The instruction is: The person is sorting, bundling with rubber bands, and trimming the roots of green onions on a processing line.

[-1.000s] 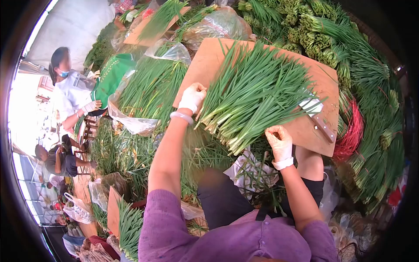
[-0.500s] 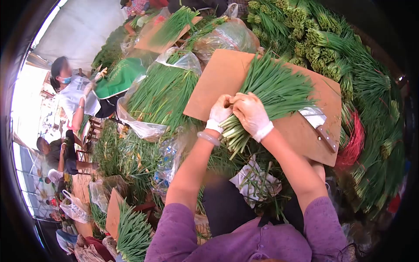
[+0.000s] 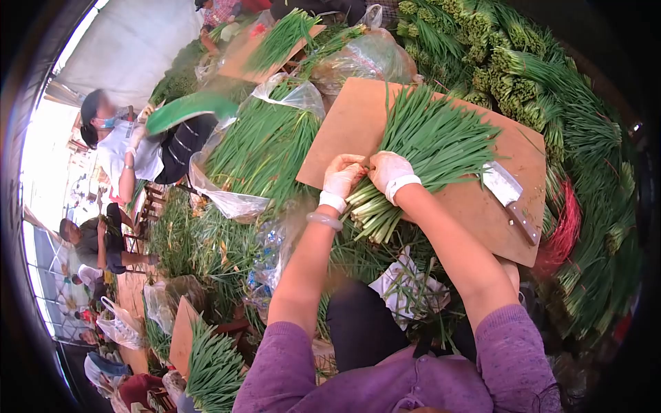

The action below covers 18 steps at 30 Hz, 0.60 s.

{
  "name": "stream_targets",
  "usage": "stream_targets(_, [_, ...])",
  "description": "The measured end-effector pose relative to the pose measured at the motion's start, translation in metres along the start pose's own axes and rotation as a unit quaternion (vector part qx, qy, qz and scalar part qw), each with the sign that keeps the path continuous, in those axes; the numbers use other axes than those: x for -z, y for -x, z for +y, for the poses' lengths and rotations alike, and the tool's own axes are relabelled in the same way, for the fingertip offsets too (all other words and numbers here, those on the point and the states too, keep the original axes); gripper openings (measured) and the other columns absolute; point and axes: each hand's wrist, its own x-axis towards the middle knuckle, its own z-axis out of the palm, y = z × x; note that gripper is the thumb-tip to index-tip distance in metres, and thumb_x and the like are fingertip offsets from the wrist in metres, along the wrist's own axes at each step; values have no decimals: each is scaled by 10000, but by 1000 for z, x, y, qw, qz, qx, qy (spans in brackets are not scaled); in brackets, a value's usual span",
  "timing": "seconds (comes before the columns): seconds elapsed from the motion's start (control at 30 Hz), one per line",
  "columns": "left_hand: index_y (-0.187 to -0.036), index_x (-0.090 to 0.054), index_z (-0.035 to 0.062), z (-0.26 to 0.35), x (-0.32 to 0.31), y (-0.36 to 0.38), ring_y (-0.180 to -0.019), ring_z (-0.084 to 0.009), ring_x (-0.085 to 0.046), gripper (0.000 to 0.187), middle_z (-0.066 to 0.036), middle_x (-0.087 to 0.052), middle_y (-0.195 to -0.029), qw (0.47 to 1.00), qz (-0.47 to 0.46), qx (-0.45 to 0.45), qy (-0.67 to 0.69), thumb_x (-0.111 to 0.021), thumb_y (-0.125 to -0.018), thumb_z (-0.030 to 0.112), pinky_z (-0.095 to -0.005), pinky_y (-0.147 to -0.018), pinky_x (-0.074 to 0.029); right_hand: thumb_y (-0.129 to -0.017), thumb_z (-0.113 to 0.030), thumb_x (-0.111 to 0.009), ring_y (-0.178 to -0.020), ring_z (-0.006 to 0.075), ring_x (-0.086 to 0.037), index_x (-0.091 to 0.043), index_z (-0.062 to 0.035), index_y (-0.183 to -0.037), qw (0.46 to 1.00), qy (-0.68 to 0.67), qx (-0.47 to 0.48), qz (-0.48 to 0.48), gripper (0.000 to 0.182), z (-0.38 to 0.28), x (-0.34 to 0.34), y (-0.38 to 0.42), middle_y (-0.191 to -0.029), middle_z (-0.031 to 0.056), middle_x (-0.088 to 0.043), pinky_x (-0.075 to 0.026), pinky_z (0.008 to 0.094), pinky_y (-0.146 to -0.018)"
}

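Across the tan board (image 3: 341, 113) lies the green bunch (image 3: 441, 134), narrower than 1 second ago, stems past the near edge: it looks gathered! The knife (image 3: 501, 182) rests beside it. And now 2 hands meet, left hand (image 3: 342, 177) and right hand (image 3: 391, 168), fingers curled by the stems; what they're pinching, I can't tell.

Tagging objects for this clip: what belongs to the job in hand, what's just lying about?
Job:
white-gloved left hand, white-gloved right hand
long-leaved green bundle, at both hands
flat brown board underneath
likely too: brown-handled metal cleaver, stringy red strands

Apparently lying about:
white plastic carrier bag
crumpled clear plastic bag
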Motion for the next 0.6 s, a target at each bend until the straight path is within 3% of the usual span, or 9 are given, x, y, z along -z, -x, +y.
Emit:
stream_targets(0.13, [-1036,-547,-9,5,-4,10,-746,-180,-601,224,-105,-615,-865,999,9,21,-24,-548,-820,-69,-266,-682,-507,-815,-164,-541,-978,305,-605,-692,-90,-929,1000,-2,-9,-4,203,-4,2,1,-1023,161,-639,-476,380,-864])
stream_targets(0.27, [-1054,-551,-3,-7,-1,6,-825,-171,-600,284,-85,-619,-932,999,-30,-33,-28,-549,-787,-100,-272,-767,-499,-807,-161,-544,-966,309,-610,-700,-91,-910,1000,-18,-2,10,200,-3,1,3,-1014,168,-642,-480,384,-859])
stream_targets(0.33, [-1063,-549,-7,-6,-2,5,-888,-167,-592,314,-88,-621,-973,994,-52,-54,-75,-544,-771,-122,-278,-835,-484,-800,-213,-610,-952,329,-600,-673,-48,-942,1000,-24,8,7,227,0,-2,2,-1004,178,-628,-473,397,-839])
stream_targets(0.57, [-986,-566,15,2,-2,3,-796,-135,-593,219,-62,-632,-889,974,-49,-57,-215,-555,-789,-81,-257,-777,-491,-797,-214,-604,-950,326,-597,-674,-41,-903,1000,-16,-9,17,214,3,-6,0,-992,172,-626,-472,395,-836])
stream_targets(0.6, [-961,-567,29,8,-5,5,-765,-127,-591,185,-56,-631,-863,941,-42,-89,-324,-566,-796,-54,-253,-746,-491,-790,-214,-603,-946,323,-596,-672,-44,-891,1000,-19,-5,22,209,4,-8,0,-980,165,-628,-471,394,-834])
